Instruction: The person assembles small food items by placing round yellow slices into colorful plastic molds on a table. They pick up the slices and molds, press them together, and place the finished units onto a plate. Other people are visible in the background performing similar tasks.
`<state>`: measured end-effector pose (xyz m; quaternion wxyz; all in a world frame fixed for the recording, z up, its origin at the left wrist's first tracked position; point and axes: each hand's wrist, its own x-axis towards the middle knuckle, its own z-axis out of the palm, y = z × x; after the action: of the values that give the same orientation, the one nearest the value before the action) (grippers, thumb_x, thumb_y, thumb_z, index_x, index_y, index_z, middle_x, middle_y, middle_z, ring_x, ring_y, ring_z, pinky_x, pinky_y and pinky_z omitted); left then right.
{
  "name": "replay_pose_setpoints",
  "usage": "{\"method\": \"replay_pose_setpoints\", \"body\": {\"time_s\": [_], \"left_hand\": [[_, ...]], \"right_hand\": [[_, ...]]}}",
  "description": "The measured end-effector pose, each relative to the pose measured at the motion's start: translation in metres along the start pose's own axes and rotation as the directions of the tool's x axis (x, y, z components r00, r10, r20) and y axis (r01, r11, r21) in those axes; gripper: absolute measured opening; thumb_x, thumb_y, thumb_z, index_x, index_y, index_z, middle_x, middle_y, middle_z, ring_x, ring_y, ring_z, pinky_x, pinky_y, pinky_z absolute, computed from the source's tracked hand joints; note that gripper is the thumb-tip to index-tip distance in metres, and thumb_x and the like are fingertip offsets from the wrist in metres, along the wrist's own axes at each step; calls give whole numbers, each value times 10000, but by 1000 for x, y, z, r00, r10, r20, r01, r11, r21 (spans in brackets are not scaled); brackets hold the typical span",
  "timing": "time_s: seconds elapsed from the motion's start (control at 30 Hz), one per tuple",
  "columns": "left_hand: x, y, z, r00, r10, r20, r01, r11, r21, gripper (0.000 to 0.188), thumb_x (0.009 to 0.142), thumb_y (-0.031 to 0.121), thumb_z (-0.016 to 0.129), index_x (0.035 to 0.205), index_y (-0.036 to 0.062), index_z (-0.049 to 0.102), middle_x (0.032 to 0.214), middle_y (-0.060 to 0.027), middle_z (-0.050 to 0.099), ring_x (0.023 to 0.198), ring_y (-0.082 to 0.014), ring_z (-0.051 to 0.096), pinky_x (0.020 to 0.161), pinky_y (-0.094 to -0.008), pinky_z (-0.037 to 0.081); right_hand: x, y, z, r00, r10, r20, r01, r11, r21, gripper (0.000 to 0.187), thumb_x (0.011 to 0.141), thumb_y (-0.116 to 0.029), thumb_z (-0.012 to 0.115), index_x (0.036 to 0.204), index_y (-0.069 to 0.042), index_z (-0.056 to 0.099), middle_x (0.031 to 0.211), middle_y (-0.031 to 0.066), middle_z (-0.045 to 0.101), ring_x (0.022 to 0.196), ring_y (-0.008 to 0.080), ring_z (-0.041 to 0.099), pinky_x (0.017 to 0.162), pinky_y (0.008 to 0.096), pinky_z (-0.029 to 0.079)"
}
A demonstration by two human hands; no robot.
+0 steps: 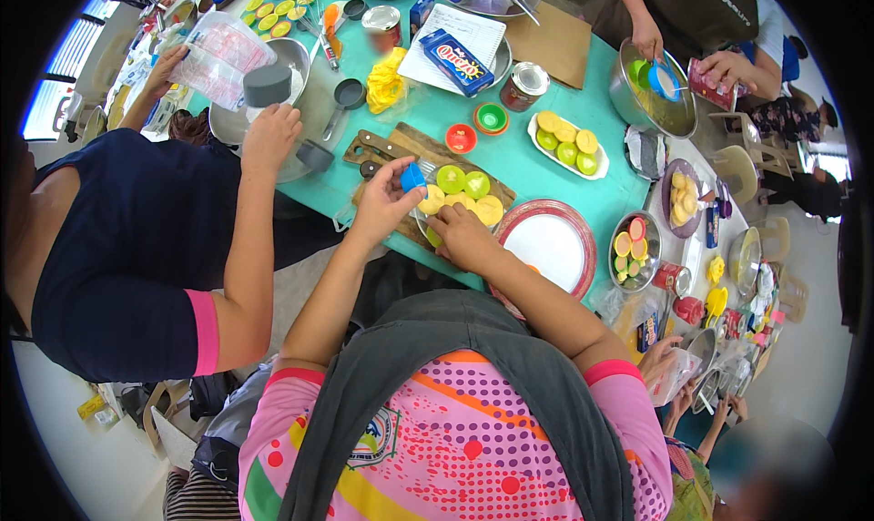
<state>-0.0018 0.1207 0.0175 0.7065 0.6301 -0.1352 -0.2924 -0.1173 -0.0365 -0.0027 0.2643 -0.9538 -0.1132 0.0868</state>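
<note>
My left hand (387, 204) pinches a small blue mould (412, 177) just above a wooden cutting board (401, 143). On the board lie several round yellow cakes (488, 209) and green cakes (451, 178), close together. My right hand (464, 236) rests on the near side of this cluster, fingers curled around a yellow cake (433, 199). Part of the cluster is hidden under that hand. Both forearms come up from my pink sleeves.
A white plate with a red rim (583, 234) sits right of the board on the teal table (510, 157). A person in navy at my left holds a grey cup (267, 85) over a metal bowl (300, 61). Another person's hands work at a pot (628, 97) far right.
</note>
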Motion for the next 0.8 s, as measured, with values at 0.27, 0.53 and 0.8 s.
{"method": "replay_pose_setpoints", "body": {"time_s": [0.27, 0.53, 0.8], "left_hand": [[-11, -10, -2, 995, -88, 50, 89, 996, -12, 535, 838, 16, 680, 1323, 2, 454, 1160, -62, 565, 1056, -124, 549, 914, -283, 457], [-2, -7, 0, 990, -106, 92, 113, 991, -69, 525, 867, 45, 659, 1346, 1, 448, 1205, -75, 575, 1093, -137, 549, 939, -292, 449], [25, -23, 69, 887, -221, 405, 262, 964, -48, 471, 913, 75, 614, 1351, -5, 462, 1214, -66, 591, 1087, -127, 565, 953, -286, 450]], "right_hand": [[-15, -1, 4, 992, 41, -119, -49, 997, -63, 597, 676, -206, 758, 1233, -90, 580, 1175, 101, 523, 1072, 285, 490, 889, 401, 417], [-30, 11, -13, 880, 220, -420, -120, 960, 251, 545, 816, -255, 707, 1299, -80, 525, 1294, 147, 471, 1149, 293, 486, 924, 401, 428], [-49, 44, -34, 837, 449, -313, -64, 649, 758, 794, 761, -201, 763, 1425, -40, 358, 1332, 184, 464, 1144, 280, 529, 929, 389, 454]]}}
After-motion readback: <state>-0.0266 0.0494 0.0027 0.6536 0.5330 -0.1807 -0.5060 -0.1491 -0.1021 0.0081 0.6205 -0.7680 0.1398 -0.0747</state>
